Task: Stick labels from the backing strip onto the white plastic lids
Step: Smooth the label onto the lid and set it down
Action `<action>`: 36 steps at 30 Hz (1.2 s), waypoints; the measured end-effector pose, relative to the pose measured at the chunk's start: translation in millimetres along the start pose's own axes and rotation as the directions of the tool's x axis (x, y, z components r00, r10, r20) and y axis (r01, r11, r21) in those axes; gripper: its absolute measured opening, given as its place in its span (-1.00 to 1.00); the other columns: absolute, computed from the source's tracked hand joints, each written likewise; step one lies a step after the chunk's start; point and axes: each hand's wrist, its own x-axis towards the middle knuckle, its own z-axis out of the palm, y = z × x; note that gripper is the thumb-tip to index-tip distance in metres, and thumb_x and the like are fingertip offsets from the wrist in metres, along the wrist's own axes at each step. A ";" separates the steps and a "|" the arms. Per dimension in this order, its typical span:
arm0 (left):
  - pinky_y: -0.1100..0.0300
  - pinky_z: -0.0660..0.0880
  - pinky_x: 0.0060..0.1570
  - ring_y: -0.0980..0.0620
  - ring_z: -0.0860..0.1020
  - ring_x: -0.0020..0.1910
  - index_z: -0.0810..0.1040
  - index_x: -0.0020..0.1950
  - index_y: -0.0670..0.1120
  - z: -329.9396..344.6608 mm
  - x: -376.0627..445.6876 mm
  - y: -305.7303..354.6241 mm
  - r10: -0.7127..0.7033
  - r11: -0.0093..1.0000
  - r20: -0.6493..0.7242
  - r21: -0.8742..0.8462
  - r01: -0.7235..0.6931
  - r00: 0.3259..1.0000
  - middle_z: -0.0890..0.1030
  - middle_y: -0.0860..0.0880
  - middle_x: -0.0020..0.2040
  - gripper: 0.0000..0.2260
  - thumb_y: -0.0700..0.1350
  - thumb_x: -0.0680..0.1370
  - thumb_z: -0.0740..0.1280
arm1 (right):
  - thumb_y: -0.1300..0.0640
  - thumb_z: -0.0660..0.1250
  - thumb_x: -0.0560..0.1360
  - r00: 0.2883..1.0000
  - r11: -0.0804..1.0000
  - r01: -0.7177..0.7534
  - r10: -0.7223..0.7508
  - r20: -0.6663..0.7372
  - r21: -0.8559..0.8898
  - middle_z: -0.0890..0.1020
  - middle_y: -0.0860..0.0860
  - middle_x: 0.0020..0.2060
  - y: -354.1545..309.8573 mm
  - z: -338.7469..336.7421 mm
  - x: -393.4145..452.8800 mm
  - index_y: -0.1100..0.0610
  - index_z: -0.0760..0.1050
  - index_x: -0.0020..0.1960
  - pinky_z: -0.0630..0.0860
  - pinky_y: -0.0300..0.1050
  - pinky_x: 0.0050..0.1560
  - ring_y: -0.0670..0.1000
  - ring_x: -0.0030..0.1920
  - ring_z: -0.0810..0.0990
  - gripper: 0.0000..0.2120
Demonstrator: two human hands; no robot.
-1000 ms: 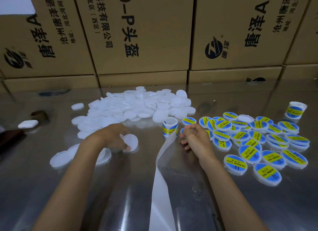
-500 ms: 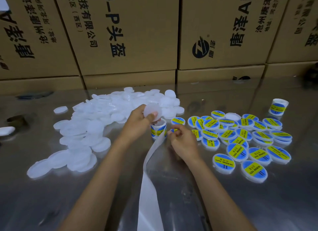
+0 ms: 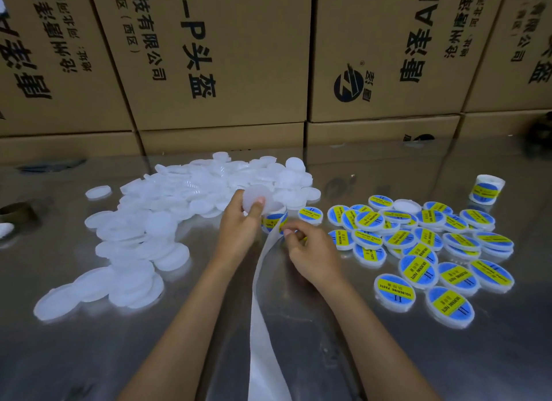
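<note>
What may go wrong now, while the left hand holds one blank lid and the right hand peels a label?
1. The left hand grips the blank lid only by its edge, above the label roll; it might slip.
2. The right hand pinches a label at the backing strip; it may crease or go on crooked.
3. The loose strip trails off the table and could snag.

A blank white lid [image 3: 256, 198] is held tilted above the label roll [image 3: 273, 220], whose empty backing strip [image 3: 259, 311] trails toward the viewer between blank lids [image 3: 167, 209] left and labelled lids [image 3: 418, 245] right.
</note>
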 end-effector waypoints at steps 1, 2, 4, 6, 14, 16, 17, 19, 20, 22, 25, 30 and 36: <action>-0.14 0.54 0.20 -0.11 0.60 0.13 0.50 0.17 -0.10 -0.4 1.0 -1.6 -0.025 1.000 -0.041 0.011 0.025 0.999 0.62 -0.07 0.10 -0.73 0.04 0.58 0.29 | 0.09 0.28 0.57 1.000 1.000 0.001 0.000 -0.024 0.024 0.57 -0.19 -0.33 -1.2 0.6 -0.7 -0.02 0.61 0.01 0.49 -0.12 -0.12 -0.12 -0.21 0.54 -0.87; -0.16 0.52 0.21 -0.15 0.59 0.15 0.46 0.22 -0.14 -0.7 2.5 -3.7 -0.046 0.999 -0.081 0.021 0.048 0.996 0.60 -0.10 0.15 -0.71 0.02 0.61 0.28 | 0.12 0.28 0.56 0.998 0.999 0.004 0.000 -0.064 0.051 0.58 -0.17 -0.29 -3.1 0.9 -1.1 0.00 0.60 -0.02 0.48 -0.12 -0.12 -0.11 -0.19 0.56 -0.88; -0.16 0.56 0.15 -0.14 0.64 0.04 0.40 0.23 -0.14 -1.9 5.1 -9.2 -0.076 0.997 -0.127 0.024 0.080 0.989 0.59 -0.13 0.14 -0.79 -0.06 0.66 0.23 | 0.19 0.27 0.55 0.987 0.999 0.028 -0.021 -0.160 0.044 0.62 -0.09 -0.16 -7.1 -0.4 -0.2 0.04 0.57 0.00 0.42 -0.16 -0.07 -0.01 -0.04 0.57 -0.87; -0.05 0.64 -0.05 -0.03 0.68 -0.20 0.38 0.18 -0.10 -1.6 5.3 -13.8 -0.111 0.993 -0.106 -0.038 0.108 0.988 0.64 -0.15 0.00 -0.90 -0.14 0.67 0.20 | 0.27 0.24 0.52 0.985 0.998 0.043 -0.050 -0.164 -0.046 0.62 0.05 0.09 -11.0 -3.0 6.4 0.10 0.52 0.25 0.39 -0.13 0.14 0.09 0.21 0.50 -0.68; 0.06 0.65 -0.13 -0.08 0.72 -0.14 0.46 0.19 -0.12 -0.7 1.2 -10.8 -0.237 0.933 0.008 -0.278 0.230 0.972 0.68 -0.18 -0.03 -0.86 -0.22 0.64 0.22 | 0.21 0.23 0.57 0.980 0.992 -0.064 0.084 0.182 -0.111 0.54 0.01 0.35 -11.1 1.8 34.5 0.06 0.12 0.59 0.32 -0.03 0.41 0.08 0.38 0.44 -0.37; -0.05 0.64 0.06 -0.13 0.70 -0.01 0.46 0.25 -0.08 0.8 0.3 -11.2 -0.271 0.932 0.025 -0.245 0.269 0.962 0.66 -0.18 0.08 -0.82 -0.18 0.64 0.25 | 0.16 0.34 0.56 0.989 0.994 -0.095 0.100 0.111 -0.046 0.58 -0.02 0.29 -6.5 4.7 32.8 0.04 0.28 0.52 0.41 -0.09 0.31 0.04 0.28 0.52 -0.44; -0.09 0.62 0.11 -0.15 0.68 0.04 0.45 0.28 -0.05 1.6 0.3 -12.3 -0.282 0.936 0.026 -0.213 0.281 0.959 0.63 -0.18 0.14 -0.79 -0.16 0.64 0.25 | 0.13 0.39 0.53 0.993 0.995 -0.092 0.094 0.071 -0.036 0.60 -0.01 0.25 -4.7 5.7 31.8 0.05 0.36 0.46 0.44 -0.09 0.27 0.03 0.24 0.54 -0.48; -0.08 0.63 0.08 -0.15 0.68 0.04 0.44 0.30 -0.03 2.0 0.0 -12.9 -0.287 0.933 0.033 -0.219 0.287 0.958 0.62 -0.18 0.17 -0.76 -0.13 0.63 0.27 | 0.10 0.46 0.48 0.998 0.997 -0.064 0.064 -0.001 -0.037 0.64 -0.01 0.13 -3.2 6.2 29.8 0.08 0.50 0.31 0.51 -0.04 0.20 0.02 0.16 0.58 -0.58; -0.05 0.64 0.04 -0.14 0.70 0.01 0.45 0.27 -0.02 1.3 -0.2 -12.4 -0.284 0.928 0.041 -0.240 0.285 0.958 0.63 -0.18 0.15 -0.76 -0.13 0.61 0.30 | 0.10 0.48 0.46 0.999 0.998 -0.044 0.043 -0.029 -0.040 0.65 -0.02 0.05 -2.9 5.8 28.6 0.08 0.54 0.22 0.53 0.00 0.16 0.02 0.12 0.59 -0.64; -0.07 0.65 0.04 -0.14 0.70 0.00 0.48 0.19 0.00 -1.4 0.9 -11.6 -0.283 0.929 0.025 -0.242 0.280 0.959 0.66 -0.18 0.11 -0.71 -0.10 0.49 0.42 | 0.09 0.50 0.43 0.998 0.999 -0.020 0.018 -0.054 -0.041 0.66 -0.04 -0.03 -3.1 4.5 25.0 0.06 0.57 0.13 0.54 0.05 0.10 0.02 0.06 0.60 -0.71; -0.03 0.67 -0.06 -0.07 0.71 -0.11 0.50 0.13 0.01 -3.6 1.6 -12.0 -0.250 0.945 -0.007 -0.220 0.243 0.968 0.68 -0.15 0.00 -0.64 -0.15 0.41 0.52 | 0.11 0.48 0.43 0.997 0.998 -0.007 0.003 -0.076 -0.056 0.67 -0.04 -0.02 -2.5 4.5 19.4 0.04 0.59 0.16 0.54 -0.05 0.07 0.00 0.05 0.61 -0.69; 0.38 0.50 -0.39 0.14 0.59 -0.24 0.52 0.08 -0.04 1.1 -1.4 -12.3 -0.095 0.993 -0.045 -0.081 0.091 0.995 0.61 -0.01 -0.09 -0.71 -0.17 0.44 0.53 | 0.18 0.45 0.44 0.992 0.998 -0.007 -0.002 -0.127 -0.070 0.70 -0.01 -0.05 -2.8 3.9 13.5 0.03 0.63 0.15 0.43 -0.22 -0.09 0.03 -0.02 0.62 -0.72; 0.21 0.57 -0.20 -0.06 0.59 -0.06 0.51 0.10 -0.08 2.3 -2.0 -9.6 -0.040 0.999 -0.017 0.033 0.041 0.999 0.61 -0.10 0.01 -0.76 -0.12 0.50 0.47 | 0.13 0.43 0.46 0.995 0.993 -0.030 0.019 -0.097 -0.115 0.67 0.03 0.10 -7.0 1.3 9.9 -0.02 0.63 0.21 0.50 0.01 0.17 0.07 0.08 0.61 -0.68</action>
